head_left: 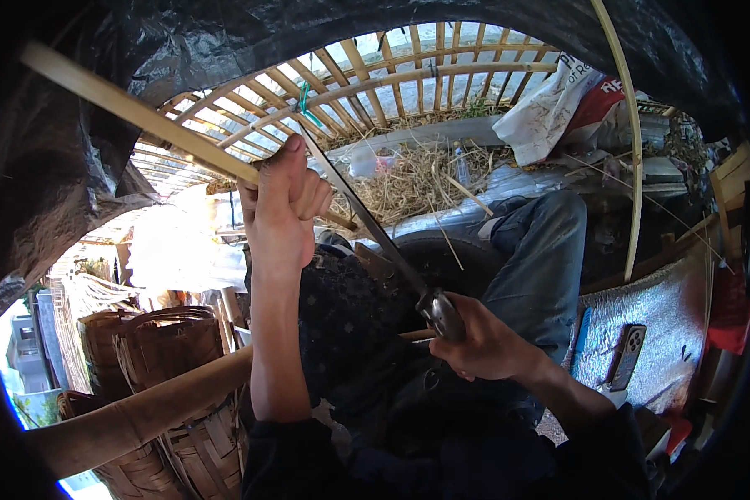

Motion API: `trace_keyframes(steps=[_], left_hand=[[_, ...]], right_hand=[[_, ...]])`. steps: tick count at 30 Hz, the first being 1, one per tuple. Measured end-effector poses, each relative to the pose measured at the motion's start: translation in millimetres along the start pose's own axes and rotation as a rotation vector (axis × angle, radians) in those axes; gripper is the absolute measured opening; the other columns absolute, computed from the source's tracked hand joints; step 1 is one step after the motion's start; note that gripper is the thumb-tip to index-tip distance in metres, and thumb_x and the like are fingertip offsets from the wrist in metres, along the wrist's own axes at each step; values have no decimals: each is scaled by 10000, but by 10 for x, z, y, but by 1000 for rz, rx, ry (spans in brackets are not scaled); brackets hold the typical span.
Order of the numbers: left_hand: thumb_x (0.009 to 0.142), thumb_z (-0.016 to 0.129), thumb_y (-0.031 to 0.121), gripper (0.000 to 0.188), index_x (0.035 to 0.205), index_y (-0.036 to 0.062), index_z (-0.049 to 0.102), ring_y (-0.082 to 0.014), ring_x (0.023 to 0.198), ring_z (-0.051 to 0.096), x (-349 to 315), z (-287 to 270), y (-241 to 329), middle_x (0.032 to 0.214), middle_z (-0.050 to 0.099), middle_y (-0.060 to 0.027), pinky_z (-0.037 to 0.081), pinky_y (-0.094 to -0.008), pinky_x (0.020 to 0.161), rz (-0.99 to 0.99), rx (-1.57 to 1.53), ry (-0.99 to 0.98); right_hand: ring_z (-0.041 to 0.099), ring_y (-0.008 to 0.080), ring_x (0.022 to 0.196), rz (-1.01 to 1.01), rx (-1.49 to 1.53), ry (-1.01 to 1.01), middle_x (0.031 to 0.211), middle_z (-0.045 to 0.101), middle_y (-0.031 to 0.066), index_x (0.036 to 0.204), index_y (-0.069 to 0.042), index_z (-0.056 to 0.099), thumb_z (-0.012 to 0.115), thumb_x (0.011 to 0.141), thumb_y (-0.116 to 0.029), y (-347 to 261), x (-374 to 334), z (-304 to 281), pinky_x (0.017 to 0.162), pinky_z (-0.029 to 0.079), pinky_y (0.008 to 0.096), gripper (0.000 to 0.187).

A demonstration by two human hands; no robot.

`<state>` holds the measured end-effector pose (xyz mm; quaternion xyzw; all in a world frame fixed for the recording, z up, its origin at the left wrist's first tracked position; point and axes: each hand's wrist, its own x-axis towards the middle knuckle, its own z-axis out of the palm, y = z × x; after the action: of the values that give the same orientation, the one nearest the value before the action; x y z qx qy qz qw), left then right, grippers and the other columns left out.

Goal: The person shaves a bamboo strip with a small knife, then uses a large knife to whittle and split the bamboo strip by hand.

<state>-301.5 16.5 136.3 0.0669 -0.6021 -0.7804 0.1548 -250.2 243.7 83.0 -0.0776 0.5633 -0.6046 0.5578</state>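
Note:
My left hand (282, 207) is raised and closed around a long flat bamboo strip (133, 112) that runs from the upper left down toward my lap. My right hand (485, 342) grips the handle of a long knife (367, 218). Its thin blade slants up and left, with the tip near my left thumb and the strip. Both hands sit above my lap, which is covered by a dark patterned cloth (350, 317). My jeans-clad leg (542, 258) stretches away to the right.
Woven bamboo baskets (171, 358) stand at lower left, with a thick bamboo pole (142, 412) across them. A bamboo lattice fence (367, 79) and straw (417, 179) lie ahead. A curved thin strip (635, 142) rises at right. A phone (627, 357) rests on a silver mat (667, 333).

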Motion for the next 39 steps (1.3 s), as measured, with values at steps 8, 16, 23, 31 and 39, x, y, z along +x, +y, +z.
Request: trace_keyframes(steps=[8,16,23,31,39], left_hand=[[888,571,165,404,558,142,338,-54,382,141,59,-64,-19,470,187,65,145,-259,424,18,-114,-68],[892,553,142,318,607,120,414,-45,388,149,32,-68,-3,487,205,66,145,-252,421,14,-125,24],[923,478,217,471,531,185,219,-61,409,66,101,7,15,460,114,69,120,-256,421,21,-6,51],[944,433,228,477,538,181,189,-66,417,63,95,-194,12,453,117,60,122,-262,425,37,-57,33],[922,480,199,467,528,175,231,-64,411,85,138,-232,32,459,143,62,128,-260,429,-7,-91,32]], right_hand=[[528,119,501,18,-114,144,676,527,69,1012,12,469,591,777,-100,269,123,56,464,427,281,287],[577,166,649,-330,-302,259,758,553,118,1010,12,482,599,763,-102,48,42,34,561,450,311,297],[592,166,603,-56,-309,260,758,590,118,1013,55,483,585,774,-107,748,391,-6,516,446,298,306],[505,106,418,55,-116,135,568,516,44,916,28,475,593,791,-100,544,277,-139,380,395,254,214],[474,89,395,-91,-86,154,546,477,31,996,33,421,546,823,-48,-70,53,-7,360,386,249,229]])
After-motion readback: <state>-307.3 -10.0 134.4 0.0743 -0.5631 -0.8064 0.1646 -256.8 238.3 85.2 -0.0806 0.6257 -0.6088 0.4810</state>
